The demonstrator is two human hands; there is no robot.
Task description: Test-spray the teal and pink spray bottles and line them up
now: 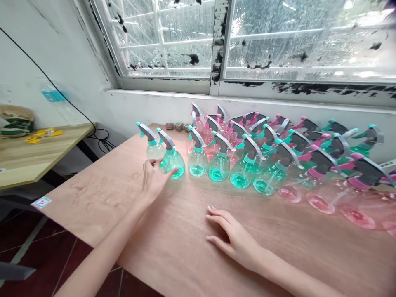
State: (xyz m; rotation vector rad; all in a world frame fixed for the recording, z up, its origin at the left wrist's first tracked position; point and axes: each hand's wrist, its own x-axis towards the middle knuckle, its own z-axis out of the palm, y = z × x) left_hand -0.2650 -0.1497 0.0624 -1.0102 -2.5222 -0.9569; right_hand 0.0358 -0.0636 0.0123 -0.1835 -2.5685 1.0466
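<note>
Fingers of the left hand (156, 175) are bending at the left side of a green bottle (175, 163), the thumb lying across its front; whether they are gripping it or only touching, I cannot tell. On the table (173, 247), a corner sticker (41, 202) is showing a pink mark too small to read, and a pale box (388, 165) at the right edge is showing letters resembling "COZ". The left forearm is reaching up from the lower left. The right hand (235, 239) is holding nothing, its fingers loosely parted and pointing left. The green bottle is standing upright near the row's left end, just beside a paler bottle (154, 150); its round, see-through body is carrying a teal collar and a grey trigger head.
</note>
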